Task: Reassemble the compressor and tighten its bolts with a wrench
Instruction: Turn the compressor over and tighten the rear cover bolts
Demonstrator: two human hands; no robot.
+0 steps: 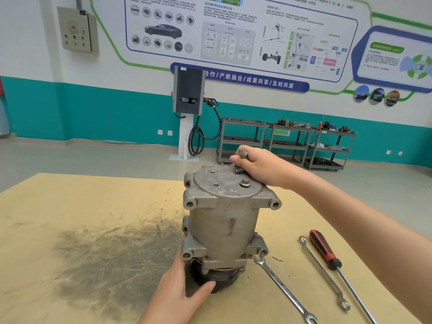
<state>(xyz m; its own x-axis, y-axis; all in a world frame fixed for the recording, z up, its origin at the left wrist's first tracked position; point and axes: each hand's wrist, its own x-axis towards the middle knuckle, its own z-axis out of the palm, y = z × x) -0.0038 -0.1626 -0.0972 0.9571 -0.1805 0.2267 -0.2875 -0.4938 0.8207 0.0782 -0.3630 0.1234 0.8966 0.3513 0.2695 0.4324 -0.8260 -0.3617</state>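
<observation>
Compressor: it is standing upright on its black pulley end in the middle of my tan worktop, beside a dark greasy smear.
Left hand: I am steadying the base, my fingers curling round the pulley with the thumb lying across its front.
Right hand: I am resting it on the top cover, my fingers closing round loose bolts, one head poking up, one shank pointing down at the cover.
Seated bolt: it is already sitting in the cover near my right wrist.
Wrenches: one combination wrench is lying just right of the base, its stamped lettering too small for me to read; a ring wrench and a red-and-black screwdriver are lying further right.
Wall banner: it is reading 合作/产教融合/成果共享/互利共赢.
</observation>
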